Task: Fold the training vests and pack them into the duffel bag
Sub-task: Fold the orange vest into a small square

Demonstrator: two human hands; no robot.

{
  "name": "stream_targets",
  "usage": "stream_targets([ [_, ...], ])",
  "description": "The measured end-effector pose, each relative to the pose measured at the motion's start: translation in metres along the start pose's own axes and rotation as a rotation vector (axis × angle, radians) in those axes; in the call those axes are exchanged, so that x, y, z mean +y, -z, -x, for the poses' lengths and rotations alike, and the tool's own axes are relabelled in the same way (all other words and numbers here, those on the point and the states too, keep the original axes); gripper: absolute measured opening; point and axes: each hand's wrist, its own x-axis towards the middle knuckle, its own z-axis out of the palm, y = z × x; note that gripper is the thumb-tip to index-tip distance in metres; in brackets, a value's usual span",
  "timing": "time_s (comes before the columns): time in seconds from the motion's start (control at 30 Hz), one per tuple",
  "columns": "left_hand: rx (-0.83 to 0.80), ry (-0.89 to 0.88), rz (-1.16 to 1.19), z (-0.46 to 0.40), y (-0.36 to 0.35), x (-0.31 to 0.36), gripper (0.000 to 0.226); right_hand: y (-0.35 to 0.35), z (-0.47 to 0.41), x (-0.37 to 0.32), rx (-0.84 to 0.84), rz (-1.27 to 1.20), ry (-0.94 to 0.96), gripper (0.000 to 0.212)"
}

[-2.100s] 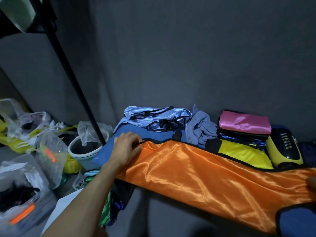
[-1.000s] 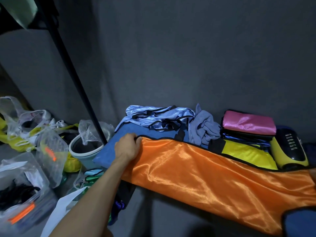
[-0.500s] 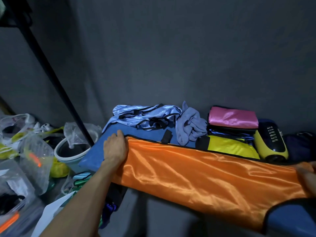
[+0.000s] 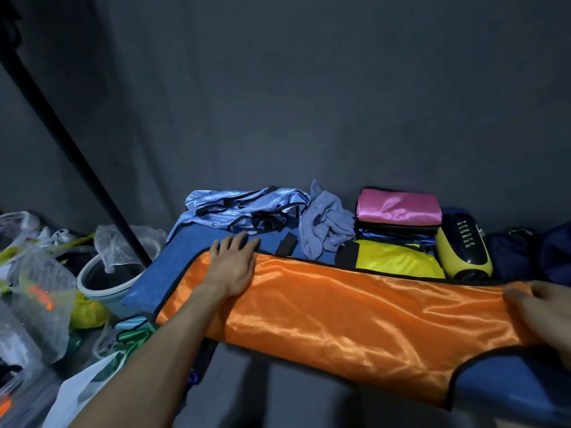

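A shiny orange training vest point(image 4: 355, 313) with black trim lies stretched across the blue surface point(image 4: 173, 273), its near edge hanging over the front. My left hand point(image 4: 233, 267) lies flat on its left end with straight, spread fingers. My right hand point(image 4: 543, 307) grips the vest's right end at the frame's right edge, fingers curled over the fabric. Behind it lie a crumpled light-blue vest point(image 4: 244, 208), a yellow vest point(image 4: 395, 259) and a folded pink vest point(image 4: 398, 206) on a dark stack. A dark bag point(image 4: 525, 251) at the far right may be the duffel.
A grey cloth point(image 4: 327, 223) lies between the light-blue and yellow vests. A yellow-and-black device point(image 4: 466, 245) sits at the right. Left of the surface stand a pale bucket point(image 4: 105, 282), plastic bags point(image 4: 40, 291) and a slanted black pole point(image 4: 71, 149). A grey wall is close behind.
My left hand let go of the vest's corner and now lies flat on it with open fingers. My right hand has come into view holding the vest's right end.
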Motion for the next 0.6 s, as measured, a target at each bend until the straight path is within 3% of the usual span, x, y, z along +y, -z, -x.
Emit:
stream_targets([
  [0.07, 0.074, -0.035, -0.008, -0.001, 0.002, 0.015, 0.06, 0.008, 0.024, -0.026, -0.026, -0.068, -0.016, 0.025],
  [0.13, 0.037, -0.102, 0.029, -0.004, 0.002, 0.032, 0.066, 0.018, 0.046, -0.052, -0.047, -0.088, -0.055, 0.023],
  [0.27, -0.015, -0.005, 0.021, -0.012, -0.005, 0.051, 0.054, 0.026, 0.065, -0.081, -0.078, -0.25, -0.086, 0.021],
  [0.37, 0.195, -0.001, 0.023, -0.009, 0.004, 0.068, 0.045, 0.029, 0.07, -0.087, -0.093, -0.413, -0.06, 0.026],
  [0.43, 0.399, -0.135, 0.103, 0.001, 0.014, 0.087, 0.034, 0.033, 0.076, -0.093, -0.082, -0.479, -0.072, 0.029],
  [0.47, 0.423, -0.233, 0.173, 0.009, 0.019, 0.1, 0.029, 0.036, 0.079, -0.094, -0.084, -0.512, -0.084, 0.027],
  [0.53, 0.299, -0.408, 0.245, 0.028, 0.016, 0.129, 0.032, 0.043, 0.083, -0.099, -0.105, -0.6, -0.07, 0.025],
  [0.6, 0.135, -0.494, 0.154, 0.042, -0.001, 0.15, 0.046, 0.048, 0.084, -0.102, -0.154, -0.711, -0.036, 0.027],
])
